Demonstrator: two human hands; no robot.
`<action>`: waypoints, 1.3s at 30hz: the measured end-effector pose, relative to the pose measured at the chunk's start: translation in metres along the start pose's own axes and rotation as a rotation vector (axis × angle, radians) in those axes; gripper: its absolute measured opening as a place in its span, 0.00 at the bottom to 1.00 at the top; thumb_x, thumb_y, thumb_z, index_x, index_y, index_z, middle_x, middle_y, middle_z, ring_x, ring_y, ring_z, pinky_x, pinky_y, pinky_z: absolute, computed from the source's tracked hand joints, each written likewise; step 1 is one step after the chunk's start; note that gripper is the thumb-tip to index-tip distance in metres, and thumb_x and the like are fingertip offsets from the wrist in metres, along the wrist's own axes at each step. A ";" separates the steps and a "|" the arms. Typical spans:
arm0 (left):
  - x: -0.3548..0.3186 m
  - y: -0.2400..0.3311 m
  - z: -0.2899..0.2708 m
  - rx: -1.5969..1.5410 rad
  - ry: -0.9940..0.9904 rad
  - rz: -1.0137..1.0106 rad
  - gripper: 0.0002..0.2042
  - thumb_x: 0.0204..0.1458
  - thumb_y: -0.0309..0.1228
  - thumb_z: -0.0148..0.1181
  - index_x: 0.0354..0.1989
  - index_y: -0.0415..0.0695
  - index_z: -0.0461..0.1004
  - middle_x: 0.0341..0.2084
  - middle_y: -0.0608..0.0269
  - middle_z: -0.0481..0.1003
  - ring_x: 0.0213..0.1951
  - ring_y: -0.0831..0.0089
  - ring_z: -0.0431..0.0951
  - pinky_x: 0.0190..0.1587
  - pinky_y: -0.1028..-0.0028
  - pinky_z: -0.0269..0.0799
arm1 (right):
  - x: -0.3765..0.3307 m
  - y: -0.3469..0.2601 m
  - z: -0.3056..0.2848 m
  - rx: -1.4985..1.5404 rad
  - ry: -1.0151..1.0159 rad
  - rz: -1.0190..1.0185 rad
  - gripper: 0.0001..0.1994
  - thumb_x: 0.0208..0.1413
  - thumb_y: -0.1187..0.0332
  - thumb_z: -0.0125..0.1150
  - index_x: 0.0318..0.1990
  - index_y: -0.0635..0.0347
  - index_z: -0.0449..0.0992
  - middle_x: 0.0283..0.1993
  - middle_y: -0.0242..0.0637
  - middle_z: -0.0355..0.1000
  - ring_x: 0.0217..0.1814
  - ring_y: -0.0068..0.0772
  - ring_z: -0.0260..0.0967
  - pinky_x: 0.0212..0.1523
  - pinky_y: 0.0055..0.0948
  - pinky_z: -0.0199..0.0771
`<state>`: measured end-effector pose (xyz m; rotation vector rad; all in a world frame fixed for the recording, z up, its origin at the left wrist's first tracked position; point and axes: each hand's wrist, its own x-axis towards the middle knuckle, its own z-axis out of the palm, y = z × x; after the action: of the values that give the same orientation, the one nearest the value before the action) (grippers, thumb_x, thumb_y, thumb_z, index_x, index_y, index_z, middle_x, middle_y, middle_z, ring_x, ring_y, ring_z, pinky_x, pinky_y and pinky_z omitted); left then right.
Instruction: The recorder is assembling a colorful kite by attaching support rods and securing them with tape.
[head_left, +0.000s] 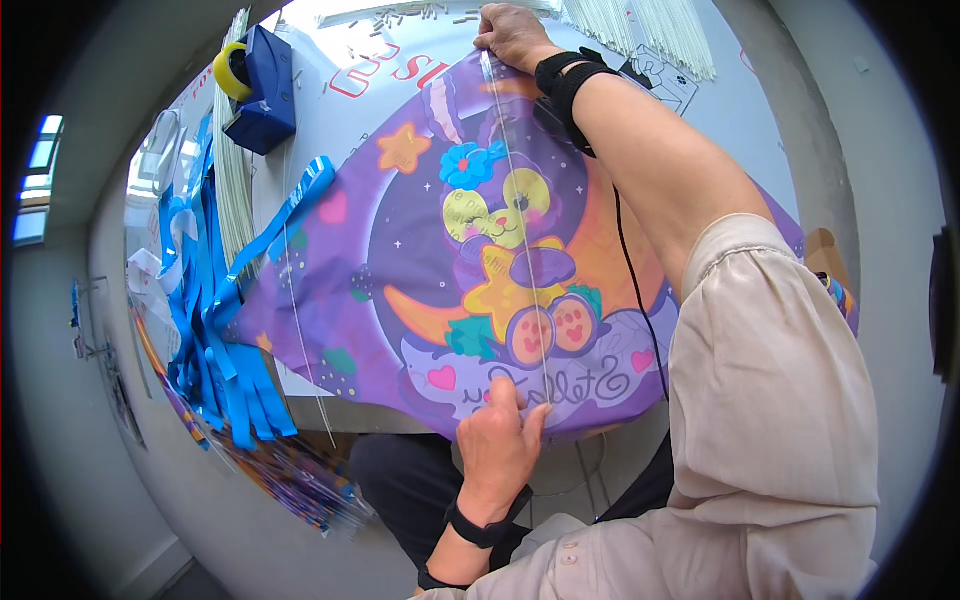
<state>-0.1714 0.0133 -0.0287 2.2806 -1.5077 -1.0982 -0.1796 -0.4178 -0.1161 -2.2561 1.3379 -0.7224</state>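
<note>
A purple kite [330,330] lies spread over the table, its printed bunny, moon and stars facing up and its lettering reversed. A thin pale rod [522,215] runs down its middle, from the far tip toward the near edge. My right hand [515,38] reaches across to the far tip, with thumb and fingers closed on the kite there. At the near edge my left hand [495,440] rests on the sheet; its index finger and thumb are apart, the thumb beside the rod's lower end. Its other fingers are partly hidden.
Blue ribbon strips [215,350] hang over the table's left side beside bundled pale rods [232,180]. A blue tape dispenser [265,95] with yellow tape stands at the far left. More thin rods [655,35] lie at the far right, and a cardboard box [825,255] is at right.
</note>
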 end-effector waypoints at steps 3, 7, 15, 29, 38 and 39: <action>0.032 0.005 -0.020 0.108 0.287 0.368 0.20 0.44 0.29 0.61 0.45 0.36 0.64 0.44 0.45 0.68 0.47 0.54 0.69 0.45 0.62 0.65 | -0.002 0.002 0.002 0.033 -0.018 0.005 0.07 0.42 0.69 0.63 0.30 0.62 0.76 0.33 0.49 0.74 0.38 0.45 0.72 0.41 0.36 0.70; 0.124 0.018 -0.027 0.327 0.305 0.599 0.32 0.48 0.38 0.57 0.60 0.37 0.55 0.63 0.51 0.53 0.65 0.60 0.51 0.62 0.59 0.47 | 0.001 0.002 0.004 0.070 -0.020 0.043 0.08 0.42 0.68 0.63 0.30 0.62 0.76 0.33 0.50 0.74 0.39 0.45 0.72 0.42 0.36 0.70; 0.110 -0.002 -0.016 0.465 0.103 0.657 0.37 0.51 0.51 0.47 0.65 0.43 0.46 0.66 0.57 0.45 0.67 0.63 0.43 0.67 0.60 0.33 | 0.007 -0.002 -0.003 -0.035 -0.076 0.044 0.08 0.41 0.68 0.64 0.30 0.59 0.77 0.35 0.46 0.75 0.41 0.42 0.72 0.44 0.33 0.70; 0.063 -0.018 -0.058 0.139 0.167 0.731 0.23 0.48 0.31 0.58 0.53 0.40 0.66 0.52 0.50 0.68 0.55 0.56 0.66 0.58 0.57 0.56 | 0.009 0.000 -0.014 0.222 -0.169 0.225 0.05 0.39 0.71 0.59 0.26 0.56 0.79 0.26 0.41 0.76 0.29 0.37 0.74 0.34 0.31 0.73; 0.350 0.054 -0.132 0.109 0.424 0.499 0.16 0.45 0.27 0.54 0.43 0.36 0.73 0.39 0.49 0.74 0.44 0.57 0.73 0.46 0.67 0.68 | 0.024 0.003 -0.016 0.120 -0.061 -0.014 0.06 0.39 0.72 0.57 0.26 0.55 0.80 0.28 0.44 0.75 0.28 0.37 0.74 0.33 0.31 0.73; 0.358 0.060 -0.133 0.056 0.360 0.412 0.17 0.44 0.28 0.57 0.44 0.35 0.73 0.38 0.50 0.75 0.41 0.62 0.75 0.44 0.70 0.69 | 0.025 0.001 -0.019 0.114 -0.060 -0.007 0.06 0.39 0.72 0.57 0.27 0.56 0.80 0.28 0.44 0.76 0.29 0.38 0.74 0.34 0.31 0.73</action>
<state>-0.0506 -0.3516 -0.0723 1.9351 -1.7527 -0.5101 -0.1819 -0.4419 -0.0966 -2.1764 1.2298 -0.7095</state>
